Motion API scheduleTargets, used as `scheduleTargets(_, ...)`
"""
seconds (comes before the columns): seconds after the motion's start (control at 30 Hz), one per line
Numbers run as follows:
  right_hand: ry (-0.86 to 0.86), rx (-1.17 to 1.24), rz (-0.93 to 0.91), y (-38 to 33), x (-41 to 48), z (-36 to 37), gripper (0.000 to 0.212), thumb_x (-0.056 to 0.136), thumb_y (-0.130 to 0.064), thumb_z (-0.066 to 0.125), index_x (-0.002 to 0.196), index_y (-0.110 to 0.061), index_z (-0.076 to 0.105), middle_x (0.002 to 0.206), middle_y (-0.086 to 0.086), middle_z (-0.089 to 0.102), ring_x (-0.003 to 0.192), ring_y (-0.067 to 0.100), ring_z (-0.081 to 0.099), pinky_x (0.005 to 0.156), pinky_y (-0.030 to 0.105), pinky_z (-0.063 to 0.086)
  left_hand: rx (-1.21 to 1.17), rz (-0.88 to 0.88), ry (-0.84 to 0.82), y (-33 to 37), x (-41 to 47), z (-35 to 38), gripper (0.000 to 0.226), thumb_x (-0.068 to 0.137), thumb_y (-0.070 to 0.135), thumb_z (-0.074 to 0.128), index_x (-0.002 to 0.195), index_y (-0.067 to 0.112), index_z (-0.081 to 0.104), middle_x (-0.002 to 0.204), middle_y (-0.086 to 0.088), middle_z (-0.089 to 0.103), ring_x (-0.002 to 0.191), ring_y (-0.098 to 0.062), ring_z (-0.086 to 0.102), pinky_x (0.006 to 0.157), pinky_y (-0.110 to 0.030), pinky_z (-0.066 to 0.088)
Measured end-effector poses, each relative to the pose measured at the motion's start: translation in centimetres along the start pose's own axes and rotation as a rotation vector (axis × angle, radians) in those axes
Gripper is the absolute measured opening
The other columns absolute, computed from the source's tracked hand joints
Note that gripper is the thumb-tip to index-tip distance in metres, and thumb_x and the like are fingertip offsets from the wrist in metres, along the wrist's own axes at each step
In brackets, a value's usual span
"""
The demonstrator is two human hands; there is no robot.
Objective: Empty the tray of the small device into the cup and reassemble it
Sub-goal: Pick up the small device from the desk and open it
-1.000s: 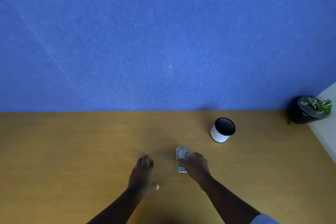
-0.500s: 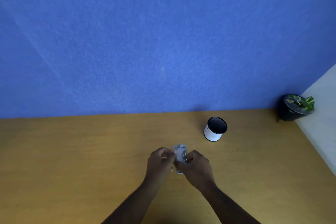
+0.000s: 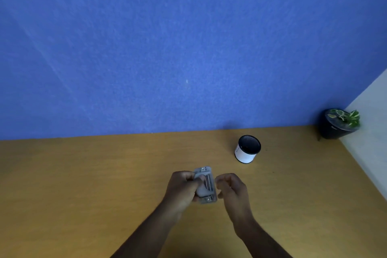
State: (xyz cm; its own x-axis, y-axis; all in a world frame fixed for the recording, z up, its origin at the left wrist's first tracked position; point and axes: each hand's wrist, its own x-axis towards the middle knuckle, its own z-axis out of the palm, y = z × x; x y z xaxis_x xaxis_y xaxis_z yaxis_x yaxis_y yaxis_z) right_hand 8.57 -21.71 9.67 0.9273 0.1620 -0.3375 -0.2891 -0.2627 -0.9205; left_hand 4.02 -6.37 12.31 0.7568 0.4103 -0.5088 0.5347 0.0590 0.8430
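Note:
The small device is a grey, oblong metal-and-plastic piece with screws at both ends. My left hand holds it by its left side, lifted a little above the wooden table, thumb across its top. My right hand is just to the right of the device with fingers curled, a small gap between it and the device. A white cup with a dark inside stands upright further back and to the right. The device's tray is not distinguishable.
A blue wall rises along the table's back edge. A dark pot with a green plant sits at the back right corner, beside a pale side wall.
The left hand came over from the table and took hold of the device. The right hand, which was on the device, has let go and drawn slightly right. The device is tilted up.

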Motion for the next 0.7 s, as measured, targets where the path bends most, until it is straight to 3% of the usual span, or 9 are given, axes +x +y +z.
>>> scheduleTargets(0.07, -0.042, 0.162, 0.123, -0.7, 0.3, -0.5, 0.022, 0.100, -0.029, 0.060, 0.103, -0.012, 0.074, 0.103, 0.013, 0.079, 0.086, 0.030, 0.074, 0.073, 0.040, 0.056, -0.026, -0.015, -0.025, 0.2, -0.2, -0.1, 0.021, 0.100, 0.022, 0.074, 0.092, 0.005, 0.082, 0.094, -0.015, 0.083, 0.080, -0.022, 0.077, 0.061, -0.028, 0.061)
scheduleTargets(0.2, -0.359, 0.518, 0.381, -1.3, 0.7, -1.1, 0.058, 0.112, -0.047, 0.038, 0.127, -0.005, 0.075, 0.125, 0.028, 0.077, 0.110, 0.047, 0.073, 0.082, 0.049, 0.061, -0.032, 0.004, -0.083, 0.7, -1.1, 0.1, 0.017, 0.098, 0.020, 0.077, 0.093, 0.005, 0.082, 0.098, -0.019, 0.084, 0.079, -0.019, 0.078, 0.066, -0.031, 0.063)
scheduleTargets(0.3, -0.525, 0.654, 0.421, -1.1, 0.6, -0.8, 0.073, 0.111, -0.056, 0.031, 0.138, 0.001, 0.066, 0.121, 0.029, 0.071, 0.094, 0.038, 0.071, 0.069, 0.041, 0.058, 0.010, 0.042, -0.106, 0.7, -1.6, 0.3, 0.015, 0.096, 0.021, 0.079, 0.090, 0.007, 0.082, 0.084, -0.013, 0.083, 0.071, -0.014, 0.076, 0.062, -0.029, 0.060)
scheduleTargets(0.43, -0.561, 0.706, 0.460, -0.7, 0.6, -0.3, 0.071, 0.109, -0.057, 0.036, 0.144, 0.000, 0.061, 0.119, 0.025, 0.069, 0.087, 0.036, 0.070, 0.066, 0.040, 0.056, 0.073, 0.070, -0.123, 0.9, -2.2, 0.4, 0.012, 0.096, 0.022, 0.079, 0.093, 0.011, 0.082, 0.077, -0.002, 0.081, 0.065, -0.007, 0.076, 0.057, -0.023, 0.057)
scheduleTargets(0.57, -0.536, 0.722, 0.500, -0.3, 0.5, -0.2, 0.064, 0.109, -0.055, 0.041, 0.136, -0.006, 0.071, 0.123, 0.025, 0.074, 0.094, 0.039, 0.072, 0.076, 0.046, 0.056, 0.111, 0.073, -0.160, 0.9, -2.6, 0.6, 0.013, 0.097, 0.023, 0.077, 0.094, 0.011, 0.080, 0.070, 0.004, 0.075, 0.058, -0.001, 0.071, 0.054, -0.021, 0.054)
scheduleTargets(0.7, -0.496, 0.745, 0.522, -0.1, 0.3, -0.1, 0.063, 0.108, -0.055, 0.041, 0.133, -0.007, 0.074, 0.116, 0.023, 0.075, 0.089, 0.037, 0.068, 0.074, 0.044, 0.047, 0.143, 0.082, -0.161, 0.8, -2.8, 0.7, 0.015, 0.098, 0.022, 0.076, 0.092, 0.009, 0.079, 0.066, 0.006, 0.072, 0.053, -0.001, 0.067, 0.053, -0.021, 0.053)
